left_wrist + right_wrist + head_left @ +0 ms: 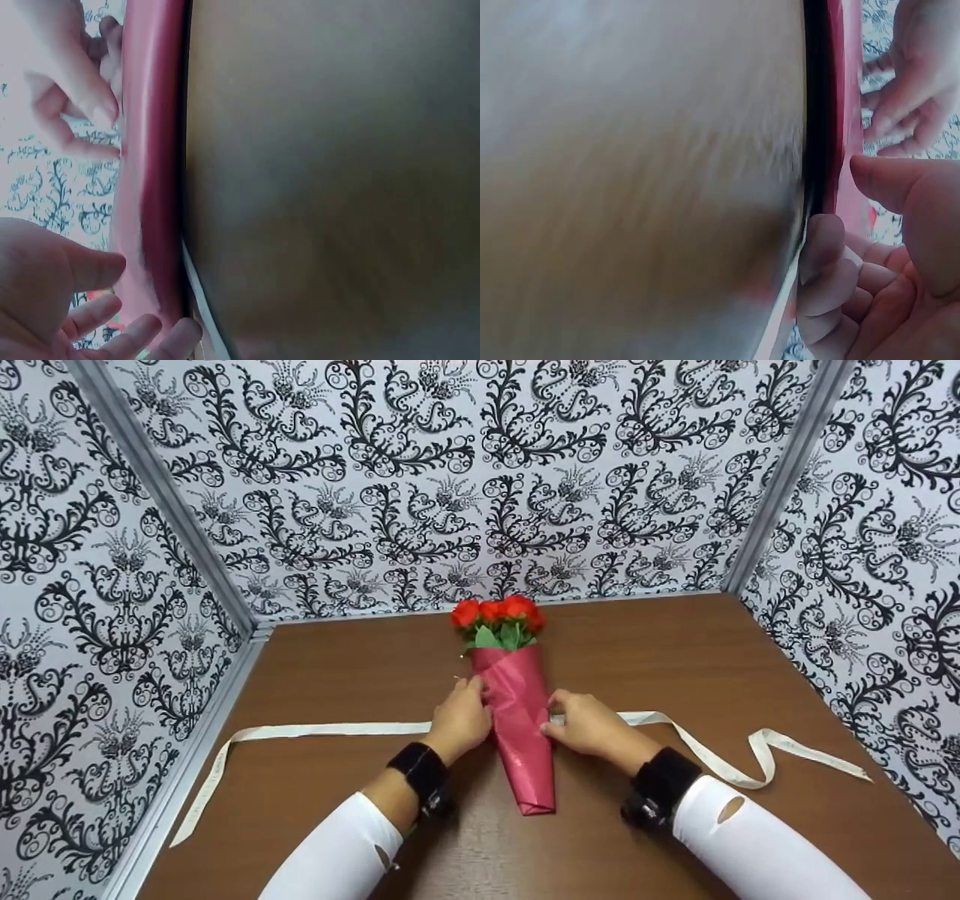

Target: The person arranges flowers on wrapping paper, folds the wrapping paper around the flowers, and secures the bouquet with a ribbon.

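Observation:
A bouquet of red roses (491,613) with green leaves lies on the table in red wrapping (517,712), blooms toward the back wall. Under it, from side to side, runs a long white ribbon (322,729). My left hand (461,720) is at the wrapping's left edge, its thumb and fingers spread apart in the left wrist view. On the opposite edge is my right hand (589,724). In the right wrist view its fingers (829,247) bend loosely beside the ribbon (784,300), with the thumb apart from them near the wrapping (847,180).
The brown wooden table (337,667) meets a patterned back wall (420,480) behind the roses. Grey metal posts (165,502) stand at the corners. The ribbon's right end (817,754) curls loosely; its left end (199,802) bends toward the front.

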{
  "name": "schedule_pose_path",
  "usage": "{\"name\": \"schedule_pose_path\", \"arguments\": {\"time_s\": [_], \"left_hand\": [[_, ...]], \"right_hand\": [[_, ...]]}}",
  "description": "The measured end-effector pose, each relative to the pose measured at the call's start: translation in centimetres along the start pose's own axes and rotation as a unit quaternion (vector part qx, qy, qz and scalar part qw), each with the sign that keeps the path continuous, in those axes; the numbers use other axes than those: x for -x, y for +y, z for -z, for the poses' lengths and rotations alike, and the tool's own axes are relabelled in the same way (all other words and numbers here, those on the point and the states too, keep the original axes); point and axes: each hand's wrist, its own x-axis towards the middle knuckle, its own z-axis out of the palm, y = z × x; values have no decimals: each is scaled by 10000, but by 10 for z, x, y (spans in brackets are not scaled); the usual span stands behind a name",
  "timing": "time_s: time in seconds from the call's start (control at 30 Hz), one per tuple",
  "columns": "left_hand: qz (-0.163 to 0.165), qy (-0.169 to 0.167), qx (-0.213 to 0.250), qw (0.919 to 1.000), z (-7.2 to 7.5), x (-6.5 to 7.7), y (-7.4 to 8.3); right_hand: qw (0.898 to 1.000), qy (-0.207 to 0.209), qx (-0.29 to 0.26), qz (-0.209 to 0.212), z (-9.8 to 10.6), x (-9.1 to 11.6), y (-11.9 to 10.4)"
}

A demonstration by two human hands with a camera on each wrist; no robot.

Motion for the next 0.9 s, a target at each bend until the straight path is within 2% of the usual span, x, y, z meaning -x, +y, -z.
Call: {"name": "schedule_pose_path", "arguments": {"time_s": [0.13, 0.27, 0.4, 0.53, 0.63, 0.73, 0.9], "left_hand": [[-35, 35, -529, 9986, 10, -2, -12], [-9, -332, -972, 9947, 17, -3, -24], [-137, -692, -1102, 9914, 20, 1, -30], [-197, -782, -1123, 9904, 19, 2, -31], [-89, -822, -1226, 9890, 19, 0, -32], [114, -1028, -1307, 9860, 20, -2, -31], [376, -1296, -961, 9862, 24, -5, -35]], "right_hand": [[9998, 187, 85, -9, 15, 2, 13], [9990, 163, 419, -79, 33, 3, 34], [9966, -251, 757, -211, 48, 6, 54], [9936, -650, 907, -182, 52, 8, 63], [9927, -702, 978, -128, 51, 9, 67], [9922, -646, 1052, -159, 51, 8, 69], [9924, -666, 1010, -221, 54, 6, 74]]}}
